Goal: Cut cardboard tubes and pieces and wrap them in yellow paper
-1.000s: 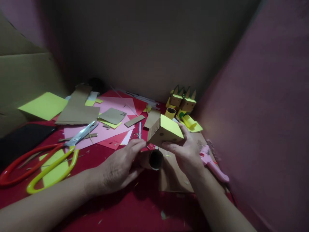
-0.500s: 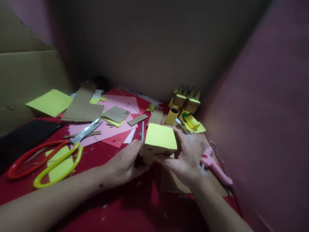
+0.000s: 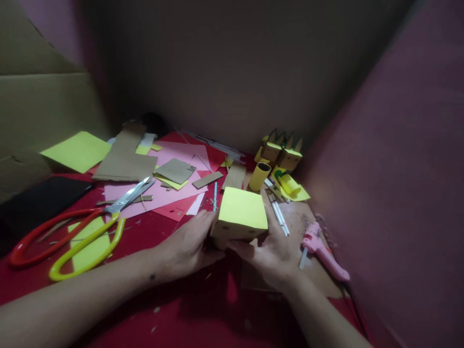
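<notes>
Between my two hands is a small cardboard box (image 3: 242, 209) with a yellow paper top and dark round spots on its near side. My left hand (image 3: 192, 239) grips its left side, and my right hand (image 3: 270, 251) holds its right side with the thumb across the lower front. The box's underside and most of my fingertips are hidden. Just beyond it stands a yellow paper tube (image 3: 259, 176). A strip of cardboard (image 3: 235, 177) lies behind the box.
Large scissors (image 3: 118, 208) with red and yellow handles lie open at left. A pink glue gun (image 3: 322, 249) rests on cardboard at right, its cord trailing down. Paper and cardboard scraps (image 3: 125, 157) cover the back left. Two spiky-topped box figures (image 3: 282, 152) stand behind.
My right hand has shifted slightly down along the box, uncovering white sticks behind it. The box stays held in both hands, in nearly the same place.
</notes>
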Motion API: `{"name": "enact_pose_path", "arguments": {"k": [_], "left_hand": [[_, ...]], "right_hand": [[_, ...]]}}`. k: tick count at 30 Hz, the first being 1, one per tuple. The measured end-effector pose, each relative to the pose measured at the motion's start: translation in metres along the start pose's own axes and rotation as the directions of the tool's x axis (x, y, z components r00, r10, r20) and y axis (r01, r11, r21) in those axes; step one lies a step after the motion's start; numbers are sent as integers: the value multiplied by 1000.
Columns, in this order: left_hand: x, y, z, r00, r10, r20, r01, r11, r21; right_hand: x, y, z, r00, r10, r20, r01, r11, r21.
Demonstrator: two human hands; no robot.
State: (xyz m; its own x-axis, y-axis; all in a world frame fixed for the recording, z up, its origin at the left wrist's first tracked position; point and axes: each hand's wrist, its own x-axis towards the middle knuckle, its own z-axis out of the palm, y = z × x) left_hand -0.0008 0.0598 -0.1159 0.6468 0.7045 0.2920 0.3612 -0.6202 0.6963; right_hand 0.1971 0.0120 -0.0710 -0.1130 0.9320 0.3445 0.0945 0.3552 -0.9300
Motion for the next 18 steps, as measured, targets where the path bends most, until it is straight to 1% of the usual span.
{"name": "enact_pose_path", "arguments": {"k": [5, 8, 11, 15, 18], "left_hand": [[3, 3, -2, 1000, 4, 0, -4, 1000, -15], [4, 3, -2, 1000, 20, -4, -20, 1000, -16], [3, 3, -1, 1000, 5, -8, -6, 999, -37], [2, 5, 0, 1000, -4, -24, 3, 998, -60], [3, 6, 1, 1000, -1, -31, -1, 998, -57]], "right_hand": [[-1, 2, -3, 1000, 6, -30, -8, 998, -55], [-2, 5, -8, 1000, -3, -4, 3, 996, -91], [-2, 9, -13, 1000, -3, 20, 5, 992, -124], [-3, 15, -16, 1000, 15, 12, -13, 982, -187], [-5, 19, -17, 1000, 18, 6, -17, 985, -171]]}}
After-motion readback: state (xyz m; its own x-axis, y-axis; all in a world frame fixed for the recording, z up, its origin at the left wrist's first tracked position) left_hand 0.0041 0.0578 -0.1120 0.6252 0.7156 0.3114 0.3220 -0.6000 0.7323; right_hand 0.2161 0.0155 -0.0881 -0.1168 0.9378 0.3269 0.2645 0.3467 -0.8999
